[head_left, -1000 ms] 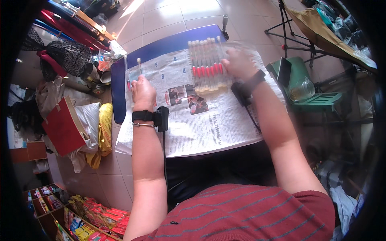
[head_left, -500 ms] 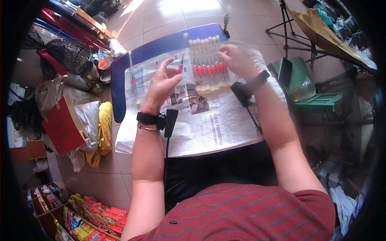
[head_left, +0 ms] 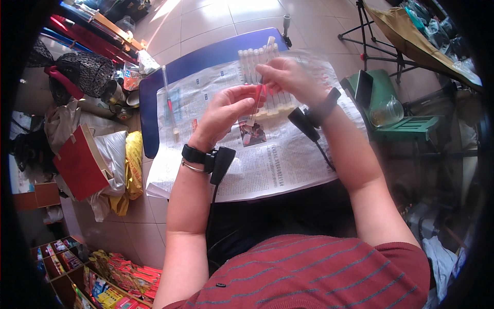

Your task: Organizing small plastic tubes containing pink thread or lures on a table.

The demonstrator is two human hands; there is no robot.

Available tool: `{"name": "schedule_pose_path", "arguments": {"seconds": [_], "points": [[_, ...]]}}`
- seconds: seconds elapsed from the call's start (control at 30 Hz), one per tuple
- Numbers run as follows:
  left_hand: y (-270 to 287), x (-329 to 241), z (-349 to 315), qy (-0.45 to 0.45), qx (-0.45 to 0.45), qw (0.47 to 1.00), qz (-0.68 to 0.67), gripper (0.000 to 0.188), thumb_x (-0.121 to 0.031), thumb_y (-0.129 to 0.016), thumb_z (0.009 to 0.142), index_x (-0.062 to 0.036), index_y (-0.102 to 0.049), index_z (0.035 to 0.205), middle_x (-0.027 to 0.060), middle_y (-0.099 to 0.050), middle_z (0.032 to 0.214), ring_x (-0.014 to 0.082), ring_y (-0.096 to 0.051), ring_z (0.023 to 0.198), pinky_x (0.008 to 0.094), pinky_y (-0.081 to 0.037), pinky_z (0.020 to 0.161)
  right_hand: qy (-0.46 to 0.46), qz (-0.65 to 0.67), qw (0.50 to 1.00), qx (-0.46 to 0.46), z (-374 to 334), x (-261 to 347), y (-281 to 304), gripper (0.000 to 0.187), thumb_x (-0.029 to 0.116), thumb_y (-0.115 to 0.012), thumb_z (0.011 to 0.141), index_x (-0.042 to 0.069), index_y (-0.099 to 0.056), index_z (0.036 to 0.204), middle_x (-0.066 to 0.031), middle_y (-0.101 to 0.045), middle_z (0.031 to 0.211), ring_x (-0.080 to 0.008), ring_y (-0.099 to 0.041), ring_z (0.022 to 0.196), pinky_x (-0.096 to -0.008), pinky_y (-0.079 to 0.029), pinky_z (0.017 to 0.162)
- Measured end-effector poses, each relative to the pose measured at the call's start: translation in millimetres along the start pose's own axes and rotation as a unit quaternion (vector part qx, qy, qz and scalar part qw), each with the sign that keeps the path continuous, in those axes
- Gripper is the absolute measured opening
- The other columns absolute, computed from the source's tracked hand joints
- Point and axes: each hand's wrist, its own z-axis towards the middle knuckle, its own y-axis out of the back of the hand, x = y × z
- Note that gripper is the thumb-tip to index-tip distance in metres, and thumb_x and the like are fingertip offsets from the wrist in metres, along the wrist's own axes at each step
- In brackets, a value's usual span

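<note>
Held tube (head_left: 258,93), clear with a red middle, slants at the grip between the two hands, its top leaning right. Well left of the grip, beyond the table (head_left: 149,110), is a yellow bag (head_left: 134,165). Nearer, a lone tube (head_left: 170,105) lies along the left side of the newspaper (head_left: 303,170). Just left of the grip, the left hand (head_left: 226,110) has its thumb and fingers at the red middle; whether they press on it, I cannot tell. Beneath the grip, a row of tubes (head_left: 250,64) lies side by side, partly covered. Above them, the right hand (head_left: 287,80) pinches the held tube between thumb and fingers. Well right of the grip, a green chair (head_left: 411,126) bears a clear jar (head_left: 391,112).
</note>
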Motion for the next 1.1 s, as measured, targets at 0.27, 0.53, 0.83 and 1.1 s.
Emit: {"name": "schedule_pose_path", "arguments": {"seconds": [0.27,0.53,0.83,1.1], "points": [[-1,-1,-1,0.04,-0.006,0.999,-0.02,0.037,-0.01,-0.061,0.093,0.0024,-0.053,0.127,0.0165,-0.065,0.113,0.0215,-0.066,0.103,0.0328,-0.054,0.092,0.016,0.012,1.0,0.0,1,0,-1,0.045,0.043,-0.065,0.089,0.0,-0.065,0.103,-0.0049,-0.065,0.083,-0.0086,-0.059,0.071,-0.0213,-0.047,0.064],[-3,2,2,0.008,-0.065,0.996,0.054,0.025,-0.013,-0.062,0.094,0.0005,-0.06,0.115,0.0112,-0.067,0.103,0.015,-0.066,0.092,0.0287,-0.054,0.083,0.044,0.005,0.995,0.089,-3,3,-1,0.043,0.037,-0.065,0.09,-0.002,-0.063,0.11,-0.0055,-0.066,0.087,-0.0106,-0.061,0.075,-0.0236,-0.05,0.068],[76,-2,-21,-0.102,-0.388,0.663,0.632,0.032,-0.015,-0.058,0.087,0.0056,-0.059,0.112,0.0232,-0.063,0.112,0.0354,-0.059,0.109,0.0438,-0.048,0.091,0.055,-0.243,0.941,-0.231,18,-30,48,0.033,0.027,-0.057,0.089,-0.004,-0.065,0.098,-0.0196,-0.068,0.08,-0.0315,-0.068,0.081,-0.0393,-0.051,0.075],[102,4,-28,0.242,-0.424,0.636,0.597,0.042,-0.012,-0.056,0.081,0.0062,-0.054,0.119,0.033,-0.055,0.121,0.0449,-0.051,0.115,0.0462,-0.04,0.102,0.082,-0.442,0.874,-0.185,27,-63,53,0.035,0.029,-0.061,0.083,-0.006,-0.067,0.085,-0.0288,-0.065,0.091,-0.0427,-0.063,0.09,-0.048,-0.049,0.085]]}}
